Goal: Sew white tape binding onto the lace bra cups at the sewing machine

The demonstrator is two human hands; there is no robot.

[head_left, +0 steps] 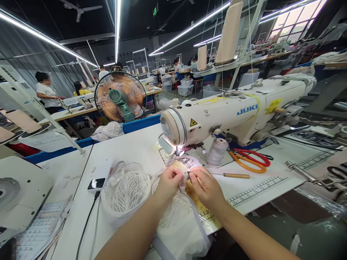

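A white lace garment [130, 191] with pale edging lies across the front of the sewing table, its near part hanging toward the lower edge. My left hand [171, 180] pinches the fabric edge just in front of the sewing machine [211, 115]. Close beside it on the right, my right hand [203, 184] is closed around a small dark-tipped object at the same edge; what it is cannot be made out. Pale edging runs from the fingers up toward the lit needle area. A wooden-handled tool [236, 176] lies right of my right hand.
Orange and red scissors [249, 160] and a thread cone [217, 151] sit by the machine base. At left are a small black-screened device [96, 183] with a cable and papers [40, 224]. A fan [120, 96] stands beyond the table; several people work in the background.
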